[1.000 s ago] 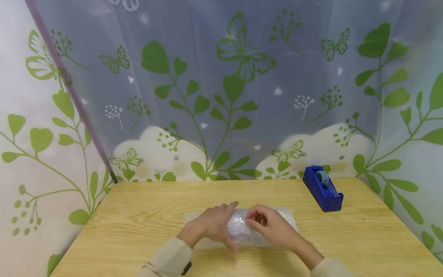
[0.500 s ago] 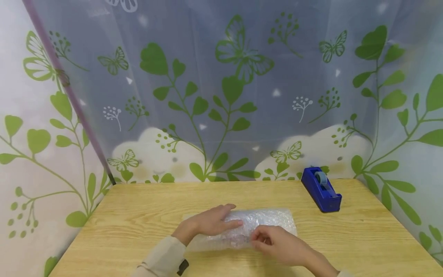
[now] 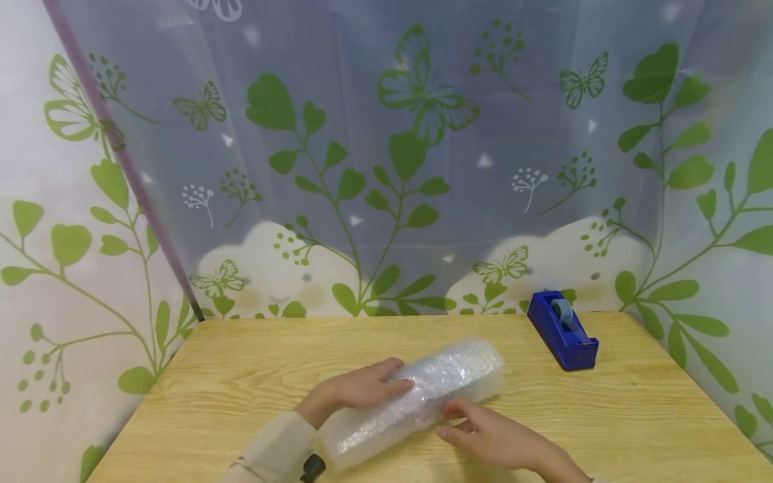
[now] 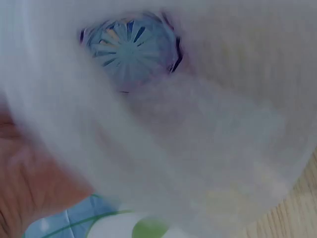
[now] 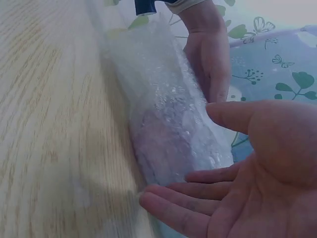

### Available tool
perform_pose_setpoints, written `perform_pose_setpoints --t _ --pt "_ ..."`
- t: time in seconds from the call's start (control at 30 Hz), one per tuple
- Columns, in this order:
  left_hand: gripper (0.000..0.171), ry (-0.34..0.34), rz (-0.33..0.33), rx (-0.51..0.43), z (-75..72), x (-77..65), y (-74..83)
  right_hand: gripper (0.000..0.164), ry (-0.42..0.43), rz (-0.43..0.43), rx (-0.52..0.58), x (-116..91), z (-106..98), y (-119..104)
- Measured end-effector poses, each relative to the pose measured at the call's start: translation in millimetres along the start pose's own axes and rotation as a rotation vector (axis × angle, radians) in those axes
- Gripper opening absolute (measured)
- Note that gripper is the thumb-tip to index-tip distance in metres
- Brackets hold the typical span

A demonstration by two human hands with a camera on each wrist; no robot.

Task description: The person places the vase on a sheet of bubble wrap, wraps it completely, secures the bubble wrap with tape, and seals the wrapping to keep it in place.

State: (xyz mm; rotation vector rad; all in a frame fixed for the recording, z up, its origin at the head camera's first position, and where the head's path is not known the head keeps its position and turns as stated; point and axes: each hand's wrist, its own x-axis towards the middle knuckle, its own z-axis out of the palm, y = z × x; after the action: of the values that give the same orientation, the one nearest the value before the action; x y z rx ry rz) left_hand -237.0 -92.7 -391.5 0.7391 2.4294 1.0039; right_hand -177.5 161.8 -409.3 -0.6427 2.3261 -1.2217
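A roll of clear bubble wrap (image 3: pixel 449 372) lies slanted on the table, its left end nearer the person. Inside its open end, the left wrist view shows a clear, round, glass-like base (image 4: pixel 129 49) with a ray pattern; the rest of that object is blurred by the wrap. My left hand (image 3: pixel 353 389) holds the roll near its left half, thumb on top and fingers along the far side. At the near side is my right hand (image 3: pixel 492 437), its fingers loosely extended beside the wrap. In the right wrist view its fingertips (image 5: pixel 153 196) reach to the roll's lower edge.
A blue tape dispenser (image 3: pixel 561 332) with a roll of tape stands at the back right of the wooden table (image 3: pixel 260 349). Behind the table hangs a curtain (image 3: pixel 338 134) printed with leaves and butterflies. A dark wrist strap piece (image 3: pixel 313 467) shows at the left cuff.
The roll has turned from level to slanted, its right end going farther back and its left end nearer. My right hand has come down to the near side, and its pinched fingers have loosened.
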Motion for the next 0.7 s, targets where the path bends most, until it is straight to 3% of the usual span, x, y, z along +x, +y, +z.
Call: perform_pose_setpoints --t 0.2,0.37,0.57,0.7 --pt "0.041 0.053 -0.086 -0.165 0.3 -6.6 -1.2 0.066 -0.016 0.014 0.135 7 2 4" --pt "0.047 0.113 -0.117 -0.231 5.9 -9.8 -7.4 0.068 0.001 -0.007 0.285 15 6 7" --pt "0.053 0.113 -0.140 -0.376 13.4 -13.5 -18.1 0.074 0.053 0.000 0.308 26 12 5" --pt "0.051 0.136 -0.136 -0.411 16.9 -13.6 -20.4 0.077 0.089 0.017 0.235 33 14 3"
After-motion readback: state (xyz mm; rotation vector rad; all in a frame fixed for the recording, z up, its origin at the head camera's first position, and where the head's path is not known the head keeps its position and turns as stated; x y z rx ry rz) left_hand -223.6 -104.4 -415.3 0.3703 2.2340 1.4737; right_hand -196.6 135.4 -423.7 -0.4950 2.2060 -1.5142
